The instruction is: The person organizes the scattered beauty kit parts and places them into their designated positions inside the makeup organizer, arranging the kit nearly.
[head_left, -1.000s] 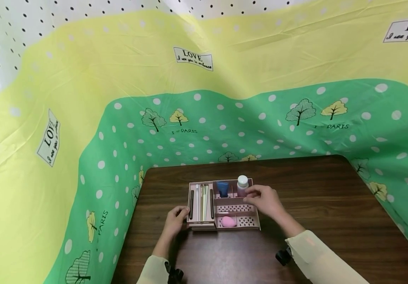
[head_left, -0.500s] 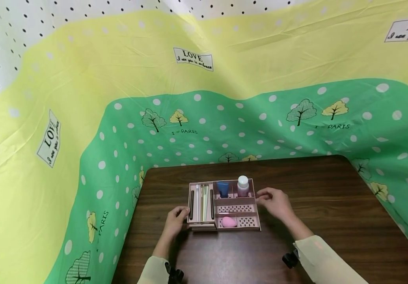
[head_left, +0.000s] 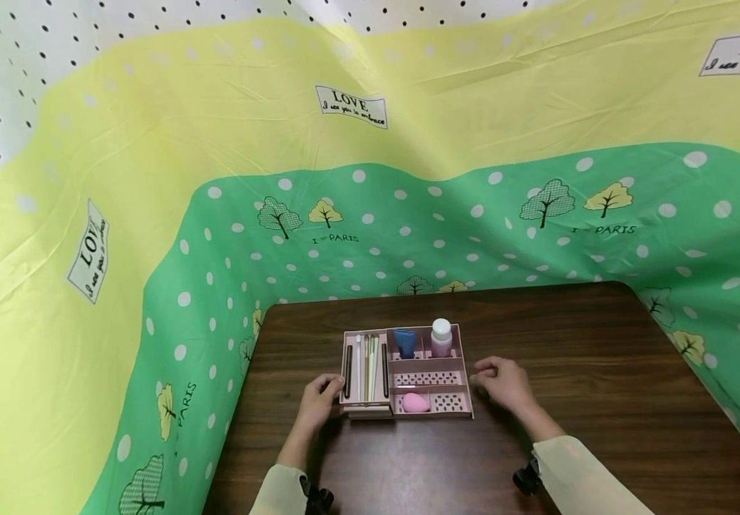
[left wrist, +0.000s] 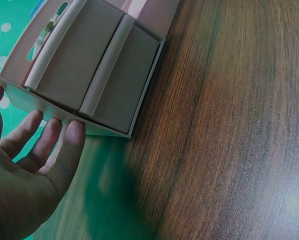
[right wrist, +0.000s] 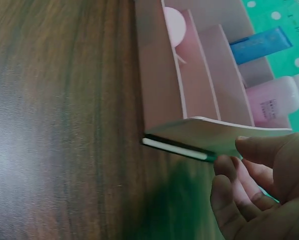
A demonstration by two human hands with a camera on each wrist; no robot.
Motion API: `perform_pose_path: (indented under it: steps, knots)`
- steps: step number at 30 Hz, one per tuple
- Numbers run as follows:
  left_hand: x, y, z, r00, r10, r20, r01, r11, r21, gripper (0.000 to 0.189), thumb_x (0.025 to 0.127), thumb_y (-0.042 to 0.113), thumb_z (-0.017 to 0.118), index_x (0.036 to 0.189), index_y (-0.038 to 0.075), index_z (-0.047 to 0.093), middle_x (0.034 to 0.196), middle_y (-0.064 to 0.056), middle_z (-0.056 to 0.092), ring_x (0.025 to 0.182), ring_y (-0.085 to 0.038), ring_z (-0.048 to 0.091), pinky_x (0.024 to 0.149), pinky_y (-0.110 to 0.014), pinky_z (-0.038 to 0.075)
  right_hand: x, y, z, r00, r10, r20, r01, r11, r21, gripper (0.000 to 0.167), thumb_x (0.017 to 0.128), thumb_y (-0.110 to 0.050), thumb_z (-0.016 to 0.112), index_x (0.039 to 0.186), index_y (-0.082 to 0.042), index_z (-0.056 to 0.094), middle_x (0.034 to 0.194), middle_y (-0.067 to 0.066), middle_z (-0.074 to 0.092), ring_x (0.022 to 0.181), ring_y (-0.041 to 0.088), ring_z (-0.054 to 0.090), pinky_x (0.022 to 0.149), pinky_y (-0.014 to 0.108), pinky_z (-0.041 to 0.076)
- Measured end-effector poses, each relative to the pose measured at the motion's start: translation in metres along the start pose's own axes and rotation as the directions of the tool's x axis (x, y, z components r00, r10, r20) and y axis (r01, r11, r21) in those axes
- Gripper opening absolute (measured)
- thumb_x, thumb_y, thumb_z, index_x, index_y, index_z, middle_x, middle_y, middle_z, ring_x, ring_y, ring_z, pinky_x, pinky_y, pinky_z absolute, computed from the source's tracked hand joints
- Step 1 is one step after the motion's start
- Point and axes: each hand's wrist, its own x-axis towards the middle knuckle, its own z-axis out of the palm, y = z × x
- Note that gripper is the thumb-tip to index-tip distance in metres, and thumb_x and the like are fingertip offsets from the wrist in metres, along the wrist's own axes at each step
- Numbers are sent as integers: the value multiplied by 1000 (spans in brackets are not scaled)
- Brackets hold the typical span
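A pink desktop organizer [head_left: 370, 413] stands on the table. My left hand [head_left: 316, 400] touches its left side wall with the fingertips, beside two drawer fronts [left wrist: 74, 55]. My right hand [head_left: 505, 381] is by the right side wall, holding nothing; in the right wrist view its thumb is at that wall, contact unclear. A white-capped bottle [head_left: 441, 343] and a blue tube [head_left: 405, 343] stand in the back compartments. A pink makeup sponge [head_left: 415, 403] lies in a front one. Several slim brushes or sticks [head_left: 371, 365] lie in the left tray between two dark pencil-like sticks [head_left: 347, 372].
Dark wood-grain table [head_left: 601, 372] surrounds the organizer. Behind and to the sides hangs a green and yellow patterned cloth [head_left: 408, 214]. Black camera mounts [head_left: 527, 478] sit at both wrists.
My right hand has let go of the white-capped bottle and moved right and toward me, to beside the organizer's right wall. The left hand has stayed in place.
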Motion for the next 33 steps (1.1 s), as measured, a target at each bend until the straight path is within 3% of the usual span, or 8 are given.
perform_pose_path:
  steps: [4, 7, 11, 15, 26, 33]
  knots:
    - [-1, 2, 0, 1000, 2, 4, -2, 1000, 5, 27, 100, 17, 65, 114, -6, 68, 100, -5, 60, 93, -21, 55, 68, -44, 64, 0, 7, 5, 1000, 25, 13, -25, 999, 26, 32, 88, -12, 77, 115, 5, 69, 80, 6, 72, 58, 25, 66, 46, 31, 53]
    - [-2, 2, 0, 1000, 4, -3, -4, 1000, 1, 28, 100, 21, 66, 115, -4, 69, 100, -4, 59, 94, -20, 54, 67, -40, 63, 1, 10, 9, 999, 30, 16, -30, 1000, 3, 31, 88, -14, 77, 113, 4, 70, 80, 5, 72, 56, 20, 64, 48, 31, 53]
    - [-1, -1, 0, 1000, 10, -13, -10, 1000, 0, 30, 99, 24, 67, 115, -1, 70, 101, -4, 60, 95, -20, 55, 67, -38, 63, 3, 14, 15, 1000, -11, -2, 11, 997, -80, 28, 87, -16, 78, 107, 2, 73, 84, 7, 74, 66, 14, 64, 61, 32, 54]
    - [0, -3, 0, 1000, 19, -15, -18, 1000, 6, 32, 99, 25, 68, 116, -1, 69, 105, -7, 62, 96, -21, 57, 68, -41, 64, 4, 18, 20, 999, -47, -19, 43, 988, -150, 21, 87, -16, 77, 101, 0, 75, 86, 8, 76, 76, 17, 68, 71, 36, 55]
    - [4, -2, -1, 1000, -3, -4, 3, 1000, 12, 28, 100, 19, 65, 115, -4, 69, 103, -6, 62, 95, -22, 56, 69, -45, 63, 7, 22, 30, 995, -61, -83, 45, 981, -187, 13, 84, -14, 74, 91, -3, 75, 80, 7, 74, 73, 19, 68, 67, 37, 55]
    - [1, -2, 0, 1000, 18, -10, -17, 1000, 10, 31, 99, 24, 68, 115, -1, 70, 107, -7, 64, 96, -22, 59, 66, -40, 64, 10, 24, 31, 994, -55, -92, 37, 982, -186, 17, 82, -15, 76, 90, -1, 76, 80, 10, 76, 73, 24, 71, 69, 41, 58]
